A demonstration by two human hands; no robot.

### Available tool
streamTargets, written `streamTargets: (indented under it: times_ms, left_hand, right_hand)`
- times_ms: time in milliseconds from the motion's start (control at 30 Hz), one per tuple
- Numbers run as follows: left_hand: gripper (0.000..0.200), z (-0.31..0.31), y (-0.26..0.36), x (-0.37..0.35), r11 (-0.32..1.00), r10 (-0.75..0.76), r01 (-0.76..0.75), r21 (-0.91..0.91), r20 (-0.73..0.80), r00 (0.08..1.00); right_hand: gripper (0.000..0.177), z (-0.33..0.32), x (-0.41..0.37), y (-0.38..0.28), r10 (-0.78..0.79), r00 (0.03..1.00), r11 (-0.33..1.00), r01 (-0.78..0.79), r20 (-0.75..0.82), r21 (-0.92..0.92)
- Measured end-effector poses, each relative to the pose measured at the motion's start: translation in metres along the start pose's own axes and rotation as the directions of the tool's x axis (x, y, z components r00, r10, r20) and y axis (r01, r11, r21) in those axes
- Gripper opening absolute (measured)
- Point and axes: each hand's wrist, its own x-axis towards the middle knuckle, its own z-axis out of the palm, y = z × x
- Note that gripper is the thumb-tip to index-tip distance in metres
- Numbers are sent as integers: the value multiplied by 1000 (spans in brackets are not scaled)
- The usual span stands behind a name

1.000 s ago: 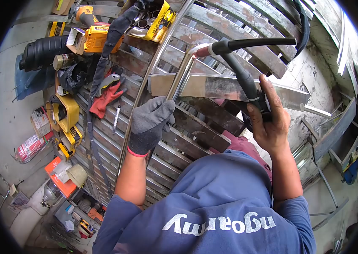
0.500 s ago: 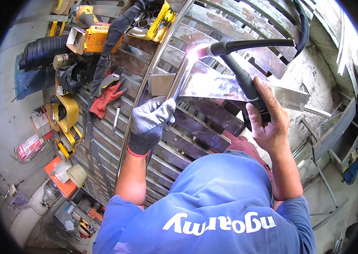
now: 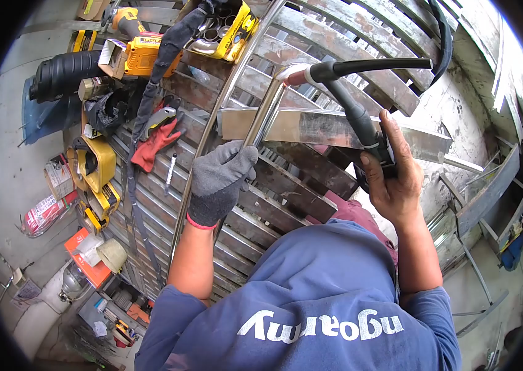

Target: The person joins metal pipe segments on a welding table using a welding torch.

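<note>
A grey and black glove covers my left hand (image 3: 221, 176), which is closed around a shiny metal tube (image 3: 264, 112) slanting up and away. My bare right hand (image 3: 397, 176) grips the black handle of a welding torch (image 3: 354, 111). The torch's reddish nozzle (image 3: 298, 76) is at the tube's far end; whether the two touch is hard to tell. Beneath the tube and torch lies a flat metal bar (image 3: 323, 127) across the slatted metal table (image 3: 298, 179). A long metal pipe (image 3: 212, 123) runs to the left of my left hand.
Red gloves (image 3: 153, 145), a white marker (image 3: 170, 174) and a yellow box of metal rings (image 3: 227, 37) lie on the left part of the table. Further left are a yellow power tool (image 3: 144, 54) and a yellow tape measure (image 3: 96, 164). A black cable (image 3: 443, 37) hangs at the upper right.
The bright arc and its glare at the torch nozzle have gone out. My hands have barely moved, and both keep their hold.
</note>
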Motion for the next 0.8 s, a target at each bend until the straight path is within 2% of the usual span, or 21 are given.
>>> streamTargets:
  times_ms: [167, 233, 267, 333, 433, 467, 800]
  left_hand:
    - [35, 1, -1, 0, 1000, 0, -1, -17, -19, 1000]
    - [35, 1, -3, 0, 1000, 6, -6, -18, -20, 1000]
    - [36, 0, -5, 1, 998, 54, -54, 38, -9, 998]
    - [37, -5, -9, 2, 978, 148, -149, 147, 20, 989]
    - [39, 1, -1, 0, 997, 21, -19, 74, -24, 999]
    - [40, 0, 0, -1, 997, 29, -29, 70, -11, 1000]
    - [40, 2, 4, -2, 999, -8, 10, 54, -31, 999]
  right_hand:
    - [61, 1, 2, -2, -6, 1000, 1000, 6, 1, 27]
    - [61, -2, 5, -1, -84, 996, 995, 85, 25, -43]
    - [61, -3, 6, 0, -122, 992, 989, 124, 40, -77]
    - [63, -3, 6, -1, -101, 994, 990, 104, 39, -94]
    - [64, 0, 1, -3, -18, 1000, 1000, 18, -7, -13]
    - [65, 1, 0, -2, 19, 999, 999, -18, -27, 33]
    - [63, 0, -1, 0, 2, 1000, 1000, -2, 0, -24]
